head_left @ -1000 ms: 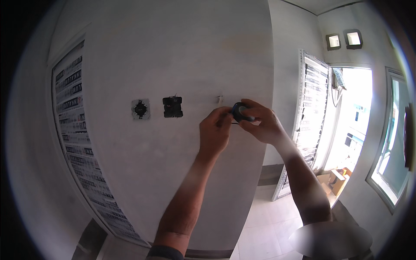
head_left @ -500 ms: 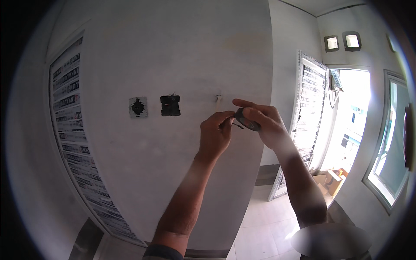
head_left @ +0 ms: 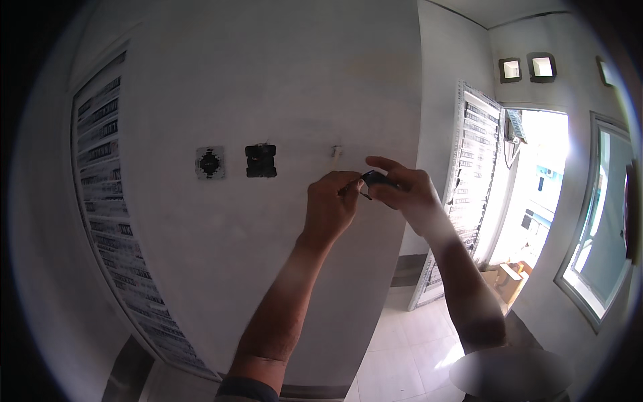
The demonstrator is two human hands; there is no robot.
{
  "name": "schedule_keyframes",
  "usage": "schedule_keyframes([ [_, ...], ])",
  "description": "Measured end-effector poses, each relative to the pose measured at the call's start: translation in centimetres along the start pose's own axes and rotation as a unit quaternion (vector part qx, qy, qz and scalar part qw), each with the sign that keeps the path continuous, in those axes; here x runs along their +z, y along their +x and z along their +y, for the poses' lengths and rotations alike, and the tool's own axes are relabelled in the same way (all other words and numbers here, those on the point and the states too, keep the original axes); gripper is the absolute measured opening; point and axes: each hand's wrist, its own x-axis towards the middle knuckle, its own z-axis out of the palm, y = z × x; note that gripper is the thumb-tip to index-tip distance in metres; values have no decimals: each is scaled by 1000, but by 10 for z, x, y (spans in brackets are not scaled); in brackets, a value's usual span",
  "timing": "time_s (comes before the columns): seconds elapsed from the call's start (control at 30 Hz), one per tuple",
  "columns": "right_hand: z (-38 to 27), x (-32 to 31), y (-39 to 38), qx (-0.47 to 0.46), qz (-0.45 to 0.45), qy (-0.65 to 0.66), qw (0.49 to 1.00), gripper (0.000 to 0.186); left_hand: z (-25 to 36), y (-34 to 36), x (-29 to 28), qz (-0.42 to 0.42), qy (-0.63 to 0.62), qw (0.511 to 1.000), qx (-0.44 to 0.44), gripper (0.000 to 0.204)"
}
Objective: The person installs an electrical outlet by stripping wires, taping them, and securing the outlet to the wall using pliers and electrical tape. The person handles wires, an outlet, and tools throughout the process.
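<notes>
In front of the pale wall [head_left: 221, 248], my two hands meet fingertip to fingertip. My right hand [head_left: 414, 195] is closed around a dark, rounded, flat thing [head_left: 379, 179] that looks like a roll of black tape; its index finger sticks out above it. My left hand [head_left: 328, 208] pinches a thin dark strip [head_left: 366, 195] right beside the roll, and a short end hangs below the fingertips. Whether the strip is tape or wire I cannot tell. Fingers hide most of both things.
On the wall to the left are a grey square plate [head_left: 210, 163] with a dark centre and a black square box [head_left: 261, 161]. A small pale piece [head_left: 337, 153] shows on the wall. Doors with printed film [head_left: 107, 174] and an open doorway [head_left: 536, 201] flank the wall.
My right hand has turned, so the dark roll now shows more edge-on. The left hand stays pinched beside it, and the view has shifted slightly.
</notes>
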Motion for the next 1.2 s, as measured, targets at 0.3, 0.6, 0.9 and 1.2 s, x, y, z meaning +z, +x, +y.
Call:
schedule_keyframes([
  [0.3,10,6,0,-19,86,-282,955,42,12,3,-4,-25,7,999,-33,8],
  [0.6,2,4,15,14,65,138,988,42,3,4,0,-26,10,1000,7,10],
  [0.9,-17,8,9,64,-4,320,945,47,-2,6,-10,-43,30,999,2,15],
  [1.2,5,15,-10,-28,79,-138,987,41,7,7,-9,-63,-3,995,-73,10],
])
